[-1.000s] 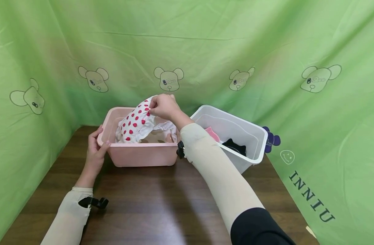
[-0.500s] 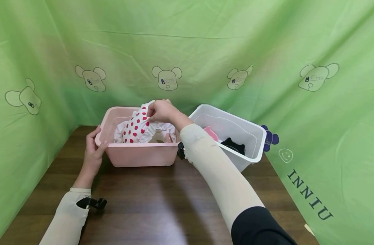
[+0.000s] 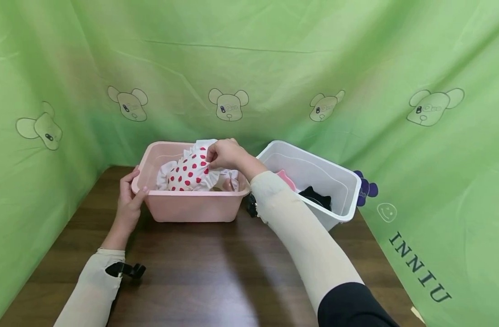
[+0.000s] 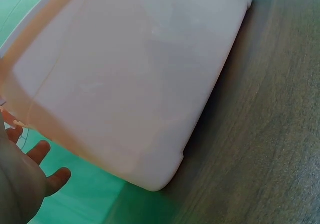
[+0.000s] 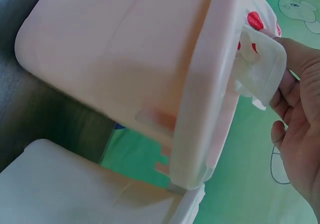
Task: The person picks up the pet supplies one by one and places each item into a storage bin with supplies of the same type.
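A pink plastic bin (image 3: 194,206) stands on the table, long side facing me. My left hand (image 3: 128,197) holds its left end by the rim, thumb at the front corner; the left wrist view shows fingers (image 4: 40,151) spread beside the end wall. Inside the bin lies a white ruffled cloth garment (image 3: 190,170) printed with red, strawberry-like spots. Between thumb and fingers my right hand (image 3: 229,156) pinches the garment's upper right edge, just above the bin. Another pale cloth with a pinkish patch (image 3: 229,179) lies under it, partly hidden.
To the right, a white bin (image 3: 343,195) stands at an angle, holding a pink item (image 3: 286,179) and a black pointed-edged item (image 3: 316,197). My right forearm crosses its near-left side. A green printed curtain (image 3: 249,59) surrounds the wooden table (image 3: 192,272).
My right hand has come down and slightly right, lowering the spotted garment into the bin, where it now lies flatter. My left hand keeps its hold on the pink bin's rim.
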Tool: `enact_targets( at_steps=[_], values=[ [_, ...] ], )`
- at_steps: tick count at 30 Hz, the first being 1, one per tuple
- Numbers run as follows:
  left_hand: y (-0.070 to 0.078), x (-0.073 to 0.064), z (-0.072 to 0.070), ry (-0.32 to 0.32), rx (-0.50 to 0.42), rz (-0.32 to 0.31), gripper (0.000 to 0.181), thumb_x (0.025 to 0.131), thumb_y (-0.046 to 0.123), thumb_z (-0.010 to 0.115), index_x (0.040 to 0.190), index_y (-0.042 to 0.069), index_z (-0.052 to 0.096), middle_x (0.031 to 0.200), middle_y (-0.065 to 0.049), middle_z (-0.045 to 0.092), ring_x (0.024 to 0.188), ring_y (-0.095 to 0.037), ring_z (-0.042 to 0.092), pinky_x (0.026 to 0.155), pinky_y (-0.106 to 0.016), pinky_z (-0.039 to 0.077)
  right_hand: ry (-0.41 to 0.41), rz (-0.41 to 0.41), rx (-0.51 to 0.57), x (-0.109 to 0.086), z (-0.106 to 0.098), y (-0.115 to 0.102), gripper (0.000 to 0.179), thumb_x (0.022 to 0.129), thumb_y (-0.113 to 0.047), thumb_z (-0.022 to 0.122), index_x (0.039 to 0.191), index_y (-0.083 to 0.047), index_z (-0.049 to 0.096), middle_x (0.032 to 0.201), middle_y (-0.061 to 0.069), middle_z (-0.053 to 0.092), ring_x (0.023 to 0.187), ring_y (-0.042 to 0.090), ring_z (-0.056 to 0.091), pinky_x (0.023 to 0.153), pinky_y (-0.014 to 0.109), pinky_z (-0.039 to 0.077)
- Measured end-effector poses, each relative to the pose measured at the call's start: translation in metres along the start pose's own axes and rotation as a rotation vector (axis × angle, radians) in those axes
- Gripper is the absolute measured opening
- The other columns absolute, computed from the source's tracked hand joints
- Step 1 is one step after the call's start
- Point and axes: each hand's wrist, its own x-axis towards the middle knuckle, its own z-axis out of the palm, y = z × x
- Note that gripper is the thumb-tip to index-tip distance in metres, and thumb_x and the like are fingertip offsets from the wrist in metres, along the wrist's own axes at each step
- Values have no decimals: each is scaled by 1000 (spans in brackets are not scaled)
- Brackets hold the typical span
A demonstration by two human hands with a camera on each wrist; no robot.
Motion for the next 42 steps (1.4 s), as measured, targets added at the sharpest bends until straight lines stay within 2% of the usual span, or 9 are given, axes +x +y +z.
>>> enact_targets(
  at_steps=[4,10,15,17,20,22,25,32,42],
  values=[
    [-2,-1,2,6,22,-15,51,99,-3,52,147,-3,34,167,-13,27,150,-21,29,116,-18,31,-2,5,3,-4,2,5,8,86,-27,83,86,-25,75,80,-15,73,87,6,64,103,39,32],
    [-3,1,5,-2,7,16,50,99,-4,52,145,-6,33,166,-18,26,153,-20,26,117,-16,29,-13,16,22,-9,7,14,8,86,-27,82,86,-26,74,80,-14,72,84,7,64,98,38,40],
    [-4,1,7,-15,-8,15,50,98,-6,51,144,-8,32,166,-22,24,154,-23,23,117,-16,29,-31,19,29,-14,9,19,8,87,-26,82,88,-26,74,80,-15,72,86,6,64,111,42,30],
    [-4,0,8,-11,-14,7,50,98,-6,51,145,-8,32,166,-21,24,154,-23,24,117,-16,29,-40,21,35,-16,9,20,7,87,-26,82,89,-25,74,80,-15,73,86,6,64,113,42,29],
    [-5,0,8,-2,-11,-2,50,98,-7,51,145,-6,33,166,-20,24,152,-22,27,116,-16,30,-51,30,60,-18,11,21,8,88,-23,82,89,-24,74,81,-12,73,86,8,65,106,37,40],
    [-5,1,8,-2,-6,-7,50,98,-6,50,145,-6,33,166,-20,24,152,-22,27,116,-16,30,-53,34,73,-19,13,22,7,88,-22,81,89,-22,74,82,-10,73,85,9,65,96,32,47],
    [-6,1,8,-5,3,-9,50,98,-6,50,145,-7,32,166,-20,24,152,-22,27,116,-16,30,-54,38,92,-20,16,23,7,89,-19,81,90,-19,74,83,-7,73,84,10,65,84,29,52],
    [-8,2,11,-7,-3,0,50,98,-5,51,145,-7,33,166,-20,26,151,-23,28,115,-16,31,-38,29,76,-21,18,29,7,89,-21,82,92,-19,75,84,-7,73,83,9,65,82,27,52],
    [-10,3,12,-10,-7,9,51,98,-7,51,144,-10,31,166,-21,25,152,-24,27,117,-16,30,-41,29,113,-27,23,39,7,89,-16,80,95,-15,77,88,-4,74,87,11,66,86,29,53]
  ],
)
